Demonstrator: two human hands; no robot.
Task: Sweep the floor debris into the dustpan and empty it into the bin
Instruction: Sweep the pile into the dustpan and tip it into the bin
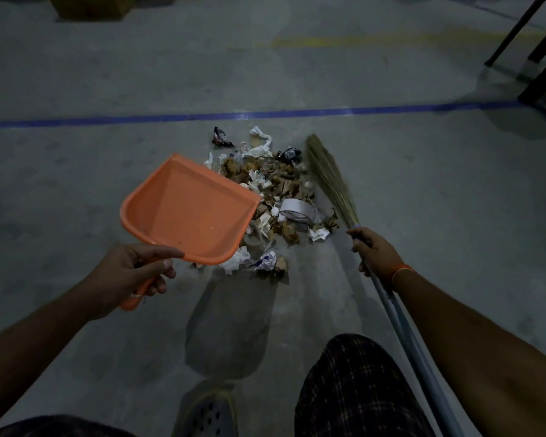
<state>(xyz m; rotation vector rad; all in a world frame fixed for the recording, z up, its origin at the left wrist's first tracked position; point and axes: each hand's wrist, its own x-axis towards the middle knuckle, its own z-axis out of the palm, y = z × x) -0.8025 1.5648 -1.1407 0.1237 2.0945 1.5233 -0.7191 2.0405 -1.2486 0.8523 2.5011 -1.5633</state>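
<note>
Dustpan (186,209) handle in left hand (133,275), broom (331,181) in right hand (375,253) — debris (278,197) dim, perhaps paper.

One cam only, head-worn, wide-angle, so no overlap w/ another view. Looks fwd and steeply down at the concrete floor (423,190) from standing height. Both forearms enter from bottom corners: left hand (133,272) lower left, right hand (375,253) right of centre. Debris pile (275,197) sits mid-frame. Blue floor line (265,114) crosses above it, bowed by the lens. Wearer's knee and shoe at bottom edge.
</note>
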